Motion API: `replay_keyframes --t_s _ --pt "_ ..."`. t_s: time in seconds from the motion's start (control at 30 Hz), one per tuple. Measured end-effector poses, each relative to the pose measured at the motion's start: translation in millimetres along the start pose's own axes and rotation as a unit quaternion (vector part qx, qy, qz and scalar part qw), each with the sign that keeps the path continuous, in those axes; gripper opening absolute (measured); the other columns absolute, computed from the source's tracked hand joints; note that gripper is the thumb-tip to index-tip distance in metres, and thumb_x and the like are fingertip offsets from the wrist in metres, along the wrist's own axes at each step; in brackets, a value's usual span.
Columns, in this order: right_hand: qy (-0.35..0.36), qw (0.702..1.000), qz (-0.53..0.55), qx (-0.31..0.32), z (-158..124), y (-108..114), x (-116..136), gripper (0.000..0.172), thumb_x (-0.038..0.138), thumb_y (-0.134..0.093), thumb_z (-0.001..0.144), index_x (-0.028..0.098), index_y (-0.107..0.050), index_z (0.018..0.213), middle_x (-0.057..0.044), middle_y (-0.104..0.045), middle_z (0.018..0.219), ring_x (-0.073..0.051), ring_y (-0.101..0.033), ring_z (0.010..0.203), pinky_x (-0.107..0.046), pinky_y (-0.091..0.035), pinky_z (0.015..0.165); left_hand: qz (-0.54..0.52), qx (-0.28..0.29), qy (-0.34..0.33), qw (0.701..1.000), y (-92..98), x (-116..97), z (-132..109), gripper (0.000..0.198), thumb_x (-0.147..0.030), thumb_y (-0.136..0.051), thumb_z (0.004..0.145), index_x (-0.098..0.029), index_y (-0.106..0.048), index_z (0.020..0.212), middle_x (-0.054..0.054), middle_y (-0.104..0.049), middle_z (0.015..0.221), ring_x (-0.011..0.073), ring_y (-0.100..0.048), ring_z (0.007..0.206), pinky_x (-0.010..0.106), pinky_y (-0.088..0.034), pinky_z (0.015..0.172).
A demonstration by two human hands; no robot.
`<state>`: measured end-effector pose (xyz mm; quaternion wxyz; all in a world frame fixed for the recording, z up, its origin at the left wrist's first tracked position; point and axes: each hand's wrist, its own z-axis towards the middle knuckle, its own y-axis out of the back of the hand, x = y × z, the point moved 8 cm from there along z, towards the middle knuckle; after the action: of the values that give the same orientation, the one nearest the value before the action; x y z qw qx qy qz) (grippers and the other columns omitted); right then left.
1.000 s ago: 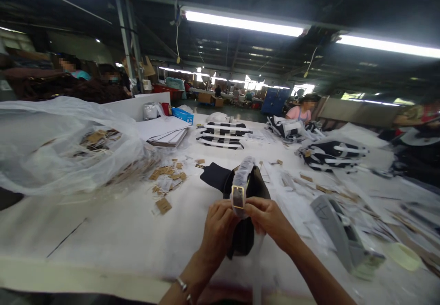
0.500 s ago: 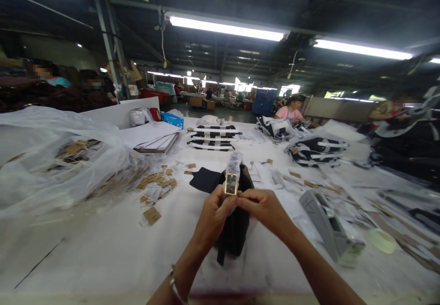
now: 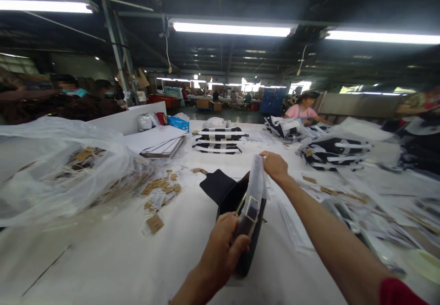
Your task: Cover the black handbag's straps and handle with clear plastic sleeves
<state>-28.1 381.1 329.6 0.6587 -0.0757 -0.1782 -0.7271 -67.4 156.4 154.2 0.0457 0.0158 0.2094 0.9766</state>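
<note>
A black handbag (image 3: pixel 229 196) stands on the white table (image 3: pixel 113 259) just in front of me. Its strap, wrapped in clear plastic film (image 3: pixel 256 181), carries a gold buckle (image 3: pixel 252 206). My left hand (image 3: pixel 222 252) is closed round the near side of the bag and the strap below the buckle. My right hand (image 3: pixel 274 165) reaches out over the bag and pinches the far upper end of the wrapped strap.
A big clear plastic bag of brown tags (image 3: pixel 65 167) lies left, loose tags (image 3: pixel 161 189) beside it. Stacked boards (image 3: pixel 160 141), black-and-white striped bags (image 3: pixel 220 141) and more bags (image 3: pixel 335 149) lie farther back. A tape dispenser (image 3: pixel 347 215) sits right. A person in pink (image 3: pixel 304 109) works across the table.
My right hand left the buckle and stretched forward to the strap's far end. My left hand slid down onto the bag's side. The bag tipped toward me.
</note>
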Motion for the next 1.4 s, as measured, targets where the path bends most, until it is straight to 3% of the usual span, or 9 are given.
replay_keyframes --t_s 0.13,0.23,0.47,0.63,0.73,0.87,1.0,1.2,1.4 --pt "-0.017 0.993 0.113 0.023 0.9 -7.2 -22.8 0.033 0.036 -0.055 0.084 0.022 -0.071 0.11 -0.007 -0.07 0.084 -0.022 -0.063 0.082 -0.03 -0.045 0.071 0.091 -0.059 -0.09 0.99 18.4 -1.6 2.7 0.025 -0.026 -0.049 0.095 -0.023 -0.058 0.117 0.007 -0.06 0.124 0.0254 -0.044 0.131 0.048 -0.017 0.117" --pt "-0.048 0.962 0.256 0.076 -22.0 -8.0 -39.7 0.046 0.046 -0.063 0.079 0.015 -0.068 0.112 -0.001 -0.058 0.059 -0.013 -0.05 0.05 -0.025 -0.037 0.051 0.098 -0.066 -0.095 0.988 22.2 6.3 -2.4 0.043 -0.024 -0.05 0.095 -0.029 -0.043 0.137 0.006 -0.047 0.143 0.0235 -0.035 0.139 0.047 -0.021 0.118" --pt "-0.067 0.81 0.515 0.273 -164.1 4.4 -42.7 0.06 0.049 -0.079 0.067 0.015 -0.066 0.115 -0.004 -0.061 0.077 -0.012 -0.053 0.065 -0.025 -0.044 0.06 0.061 -0.214 -0.07 0.972 29.1 14.4 -61.0 0.045 -0.02 -0.053 0.093 -0.026 -0.043 0.136 0.007 -0.049 0.136 0.0189 -0.045 0.129 0.036 -0.036 0.11" --pt "-0.066 0.801 0.491 0.337 -246.7 -16.8 -15.5 0.053 0.036 -0.081 0.065 0.019 -0.067 0.113 -0.006 -0.069 0.091 -0.019 -0.063 0.085 -0.031 -0.05 0.08 -0.007 -0.063 -0.022 0.998 1.6 8.9 -73.3 0.054 -0.031 -0.067 0.085 -0.026 -0.047 0.135 0.008 -0.051 0.138 0.0236 -0.047 0.128 0.039 -0.037 0.109" --pt "-0.051 0.816 0.476 0.324 -266.9 -39.6 10.7 0.035 0.04 -0.074 0.071 0.015 -0.07 0.095 -0.003 -0.066 0.076 -0.014 -0.06 0.066 -0.026 -0.049 0.063 -0.037 0.008 0.078 0.996 -11.4 17.4 -81.5 0.067 -0.029 -0.077 0.074 -0.025 -0.05 0.134 0.008 -0.057 0.132 0.0257 -0.054 0.12 0.038 -0.041 0.104" --pt "-0.003 0.828 0.437 0.351 -286.7 -70.5 49.7 0.025 0.039 -0.067 0.075 0.014 -0.069 0.078 -0.002 -0.065 0.069 -0.011 -0.056 0.055 -0.022 -0.044 0.05 -0.146 0.017 0.174 0.974 -13.2 38.1 -105.4 0.035 -0.031 -0.059 0.088 -0.02 -0.055 0.121 0.006 -0.071 0.102 0.0202 -0.066 0.092 0.031 -0.05 0.084" --pt "0.034 0.853 0.397 0.337 -278.0 -81.5 73.6 0.025 0.04 -0.067 0.076 0.017 -0.071 0.084 -0.002 -0.068 0.074 -0.012 -0.058 0.052 -0.022 -0.042 0.047 -0.23 -0.033 0.263 0.937 3.0 76.4 -140.2 0.022 -0.039 -0.053 0.089 -0.017 -0.053 0.088 0.003 -0.067 0.07 0.017 -0.063 0.062 0.027 -0.049 0.062" --pt "0.204 0.941 0.26 0.071 -192.4 -56.6 124.4 0.027 0.038 -0.06 0.084 0.023 -0.07 0.104 -0.004 -0.071 0.099 -0.021 -0.066 0.089 -0.035 -0.05 0.086 -0.291 -0.175 0.338 0.878 46.4 133.6 -179.1 0.043 -0.055 -0.069 0.074 -0.016 -0.05 0.078 0.007 -0.067 0.079 0.0185 -0.065 0.073 0.027 -0.049 0.065" --pt "0.145 0.978 0.013 0.152 -142.3 -144.1 123.7 0.072 0.057 -0.057 0.084 0.012 -0.049 0.14 -0.02 -0.04 0.147 -0.038 -0.026 0.142 -0.056 -0.022 0.112 -0.442 -0.319 0.325 0.773 78.1 149.8 -165.9 0.051 -0.047 -0.087 0.057 -0.015 -0.052 0.075 0.002 -0.061 0.081 0.0111 -0.057 0.072 0.028 -0.051 0.078"
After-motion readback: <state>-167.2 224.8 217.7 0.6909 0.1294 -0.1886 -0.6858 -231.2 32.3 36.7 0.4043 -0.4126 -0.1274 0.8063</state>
